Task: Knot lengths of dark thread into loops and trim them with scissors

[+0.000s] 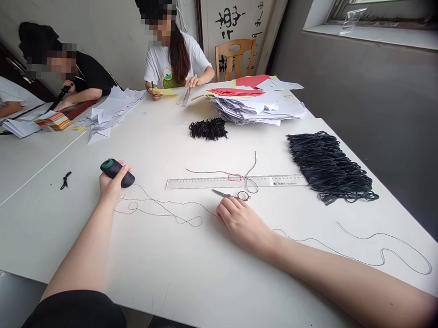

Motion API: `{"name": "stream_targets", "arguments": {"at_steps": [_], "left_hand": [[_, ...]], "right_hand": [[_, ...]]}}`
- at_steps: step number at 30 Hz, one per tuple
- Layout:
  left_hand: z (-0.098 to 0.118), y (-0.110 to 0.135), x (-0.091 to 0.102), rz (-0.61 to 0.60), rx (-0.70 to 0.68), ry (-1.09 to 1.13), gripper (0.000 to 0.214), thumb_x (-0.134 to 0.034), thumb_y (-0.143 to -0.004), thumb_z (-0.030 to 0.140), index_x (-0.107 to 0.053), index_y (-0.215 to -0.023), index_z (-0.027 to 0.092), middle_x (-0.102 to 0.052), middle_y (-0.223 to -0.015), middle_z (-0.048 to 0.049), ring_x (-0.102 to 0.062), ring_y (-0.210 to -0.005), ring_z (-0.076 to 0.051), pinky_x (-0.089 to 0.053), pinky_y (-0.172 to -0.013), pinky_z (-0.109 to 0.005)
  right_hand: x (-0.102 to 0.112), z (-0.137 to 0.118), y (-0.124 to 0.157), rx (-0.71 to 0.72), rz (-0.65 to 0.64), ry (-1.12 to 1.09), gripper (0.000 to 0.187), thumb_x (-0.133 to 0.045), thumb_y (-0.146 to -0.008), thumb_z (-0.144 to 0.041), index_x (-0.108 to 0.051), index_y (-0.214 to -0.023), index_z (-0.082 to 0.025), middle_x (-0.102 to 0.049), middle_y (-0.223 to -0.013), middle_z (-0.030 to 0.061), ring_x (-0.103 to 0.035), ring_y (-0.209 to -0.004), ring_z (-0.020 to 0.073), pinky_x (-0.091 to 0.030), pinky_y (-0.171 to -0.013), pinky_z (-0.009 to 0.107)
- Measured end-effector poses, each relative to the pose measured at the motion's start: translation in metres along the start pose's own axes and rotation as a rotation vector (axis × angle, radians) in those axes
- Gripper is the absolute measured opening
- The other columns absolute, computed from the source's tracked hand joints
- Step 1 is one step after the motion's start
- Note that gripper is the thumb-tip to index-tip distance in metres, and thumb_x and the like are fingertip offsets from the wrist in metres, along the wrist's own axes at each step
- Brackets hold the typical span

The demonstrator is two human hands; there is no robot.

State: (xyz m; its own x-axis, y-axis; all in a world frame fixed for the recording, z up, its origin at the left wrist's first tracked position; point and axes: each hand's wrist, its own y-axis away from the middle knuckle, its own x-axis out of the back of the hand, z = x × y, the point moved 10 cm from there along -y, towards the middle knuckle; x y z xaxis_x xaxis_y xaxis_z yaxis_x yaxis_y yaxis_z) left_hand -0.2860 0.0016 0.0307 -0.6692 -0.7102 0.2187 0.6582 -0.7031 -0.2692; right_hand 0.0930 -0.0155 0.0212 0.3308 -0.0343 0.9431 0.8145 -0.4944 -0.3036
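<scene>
My left hand (111,184) is closed around a dark spool of cord (117,172), held just above the white table (185,269). Thin black cord (159,207) runs loose from the spool across the table toward my right hand (240,222). That hand rests on the table with fingers curled, pinching the cord. Small scissors (232,195) lie just beyond its fingertips. A clear ruler (236,181) lies behind the scissors, with another cord piece looped over it.
A large pile of cut black cords (328,166) lies at right, a smaller bundle (208,128) farther back. Stacks of white and red paper (254,105) sit at the far side. Two people work with paper across the table. A wooden chair (234,56) stands behind.
</scene>
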Motion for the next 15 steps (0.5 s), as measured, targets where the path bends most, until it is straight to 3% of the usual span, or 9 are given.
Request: {"name": "stream_targets", "arguments": {"at_steps": [3,6,9,11,13,15], "left_hand": [[0.006,-0.001,0.000,-0.012,-0.087,-0.015,0.057,-0.070,-0.071,0.056,-0.053,-0.109,0.017,-0.067,-0.088,-0.0023,-0.061,-0.098,-0.022,-0.048,-0.089,-0.039],[0.020,0.001,0.003,0.000,-0.218,-0.033,0.062,-0.052,-0.079,0.066,-0.048,-0.114,0.015,-0.065,-0.093,-0.0044,-0.059,-0.102,-0.022,-0.045,-0.094,-0.040],[0.045,0.010,0.021,0.217,-0.363,-0.180,0.063,-0.030,-0.087,0.065,-0.042,-0.119,0.012,-0.058,-0.115,-0.0134,-0.053,-0.114,-0.024,-0.042,-0.098,-0.040],[0.072,0.027,0.031,0.435,-0.478,-0.323,0.057,-0.034,-0.089,0.057,-0.040,-0.122,0.011,-0.048,-0.130,-0.0176,-0.045,-0.123,-0.024,-0.040,-0.100,-0.040],[0.102,0.052,0.022,0.550,-0.599,-0.433,0.050,-0.042,-0.088,0.046,-0.041,-0.125,0.012,-0.043,-0.136,-0.0175,-0.041,-0.128,-0.025,-0.039,-0.100,-0.041],[0.122,0.072,-0.006,0.436,-0.631,-0.426,0.044,-0.047,-0.086,0.041,-0.046,-0.121,0.013,-0.043,-0.136,-0.0186,-0.046,-0.122,-0.026,-0.045,-0.093,-0.040]], "right_hand": [[0.008,0.009,-0.001,-0.037,0.059,-0.102,0.020,-0.035,-0.091,-0.004,-0.050,-0.084,-0.016,-0.055,-0.082,0.0074,-0.047,-0.073,0.0187,-0.040,-0.069,0.032],[0.031,0.027,-0.001,-0.105,0.243,-0.272,0.014,-0.035,-0.095,-0.013,-0.045,-0.087,-0.018,-0.054,-0.085,0.0076,-0.048,-0.075,0.0185,-0.042,-0.070,0.032],[0.044,0.051,0.001,-0.224,0.391,-0.483,0.013,-0.034,-0.097,-0.020,-0.038,-0.085,-0.021,-0.052,-0.083,0.0058,-0.048,-0.073,0.0172,-0.043,-0.067,0.031],[0.041,0.066,0.004,-0.350,0.417,-0.605,0.014,-0.032,-0.098,-0.024,-0.035,-0.085,-0.022,-0.050,-0.079,0.0031,-0.047,-0.067,0.0156,-0.043,-0.063,0.029],[0.038,0.074,0.007,-0.420,0.428,-0.657,0.014,-0.031,-0.099,-0.026,-0.035,-0.086,-0.022,-0.049,-0.077,0.0012,-0.047,-0.063,0.0144,-0.041,-0.060,0.028],[0.042,0.068,0.005,-0.348,0.435,-0.627,0.012,-0.032,-0.098,-0.024,-0.035,-0.087,-0.022,-0.050,-0.079,0.0015,-0.048,-0.065,0.0144,-0.041,-0.061,0.027]]}}
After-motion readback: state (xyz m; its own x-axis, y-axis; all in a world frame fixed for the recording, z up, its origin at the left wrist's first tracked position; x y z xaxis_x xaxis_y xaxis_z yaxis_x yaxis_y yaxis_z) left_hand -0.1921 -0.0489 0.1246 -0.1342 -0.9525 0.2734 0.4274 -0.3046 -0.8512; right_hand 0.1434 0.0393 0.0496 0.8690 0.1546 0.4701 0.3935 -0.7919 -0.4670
